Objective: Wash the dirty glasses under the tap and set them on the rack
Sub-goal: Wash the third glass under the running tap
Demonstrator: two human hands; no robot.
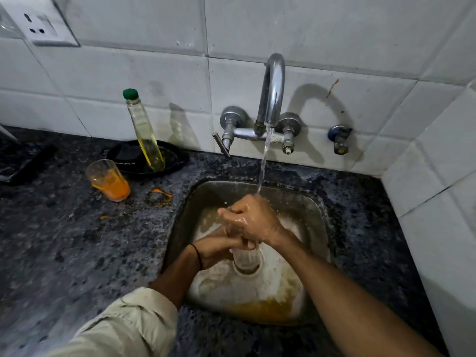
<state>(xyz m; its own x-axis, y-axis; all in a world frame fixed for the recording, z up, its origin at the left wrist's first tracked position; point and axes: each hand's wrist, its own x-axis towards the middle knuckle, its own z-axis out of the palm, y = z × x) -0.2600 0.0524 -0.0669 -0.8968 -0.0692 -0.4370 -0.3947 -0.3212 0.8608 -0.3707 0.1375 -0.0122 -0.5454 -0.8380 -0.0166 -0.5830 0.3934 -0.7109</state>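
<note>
Water runs from the chrome tap [271, 91] into the steel sink [203, 197]. Over the sink I hold a clear glass [246, 260], its base pointing toward me. My left hand [219, 247] grips the glass from the left side. My right hand [251, 219] is on the upper part of the glass, fingers curled at its mouth, and the stream lands on its back. A second glass [108, 180], smeared with orange liquid, stands on the counter left of the sink. No rack is in view.
An oil bottle with a green cap [144, 130] leans in a black pan [177, 157] behind the dirty glass. Orange residue pools at the sink's near side [260, 309] and spots the dark granite counter [64, 253]. A tiled wall rises close on the right.
</note>
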